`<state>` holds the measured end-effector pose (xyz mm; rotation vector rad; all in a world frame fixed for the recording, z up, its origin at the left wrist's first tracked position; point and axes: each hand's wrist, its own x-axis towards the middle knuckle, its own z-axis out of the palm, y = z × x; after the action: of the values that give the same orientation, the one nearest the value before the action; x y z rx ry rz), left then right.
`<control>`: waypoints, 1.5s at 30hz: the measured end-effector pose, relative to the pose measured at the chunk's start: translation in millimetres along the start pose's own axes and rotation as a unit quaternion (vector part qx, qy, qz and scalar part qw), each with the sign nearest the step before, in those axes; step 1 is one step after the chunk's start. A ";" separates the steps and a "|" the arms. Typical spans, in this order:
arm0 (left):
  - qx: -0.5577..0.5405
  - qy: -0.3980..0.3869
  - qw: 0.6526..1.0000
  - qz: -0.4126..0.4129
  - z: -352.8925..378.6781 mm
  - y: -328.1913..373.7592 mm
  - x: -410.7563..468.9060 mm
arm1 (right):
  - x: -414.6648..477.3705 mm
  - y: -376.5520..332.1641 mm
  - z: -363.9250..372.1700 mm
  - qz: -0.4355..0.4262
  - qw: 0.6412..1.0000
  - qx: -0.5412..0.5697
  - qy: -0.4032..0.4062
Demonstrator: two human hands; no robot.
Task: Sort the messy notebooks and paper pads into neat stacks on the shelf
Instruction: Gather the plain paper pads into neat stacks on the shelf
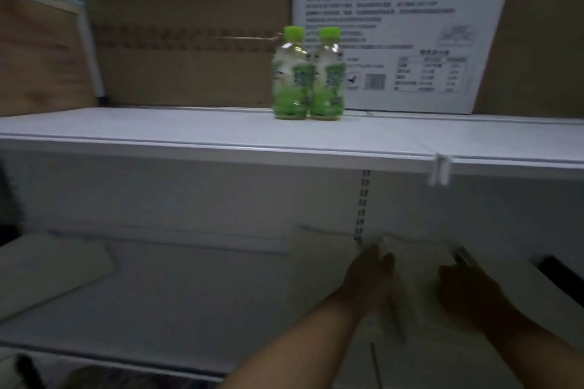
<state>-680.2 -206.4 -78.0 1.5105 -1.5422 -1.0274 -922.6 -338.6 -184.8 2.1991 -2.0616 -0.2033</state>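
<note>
While both hands reach onto the lower shelf [189, 294], your left hand [369, 278] lies flat, fingers together, where two pale pads meet: one pad [322, 268] to its left, the second pad [417, 262] under your right hand [464, 287], whose grip I cannot tell through the blur. Both pads run lengthways away from you. A third pad [47, 271] lies askew well to the left, nearer your left hand. Beyond, two green bottles [292, 82] stand on the upper shelf [158, 129].

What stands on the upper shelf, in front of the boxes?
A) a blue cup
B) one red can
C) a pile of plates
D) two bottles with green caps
D: two bottles with green caps stand side by side on the upper shelf, in front of the cardboard box.
</note>
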 end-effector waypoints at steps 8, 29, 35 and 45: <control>0.410 0.062 0.910 0.026 -248.5 -62.7 -60.7 | -110.6 -253.9 -194.1 -0.218 0.945 0.060 0.234; 0.382 0.192 0.877 -0.219 -535.7 -276.4 -271.4 | -142.9 -652.2 -186.5 -0.501 0.863 0.029 -0.061; 0.396 0.128 0.873 -0.255 -578.5 -292.7 -220.3 | -107.4 -707.1 -170.6 -0.511 0.853 0.083 0.069; 0.387 0.066 0.890 -0.232 -604.9 -322.5 -147.0 | -86.4 -739.0 -131.4 -0.460 0.834 0.271 0.143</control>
<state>9.1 -85.6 -118.6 2.5368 -1.6141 -0.5189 -178.9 -205.0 -186.4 3.1296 -0.8067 0.6769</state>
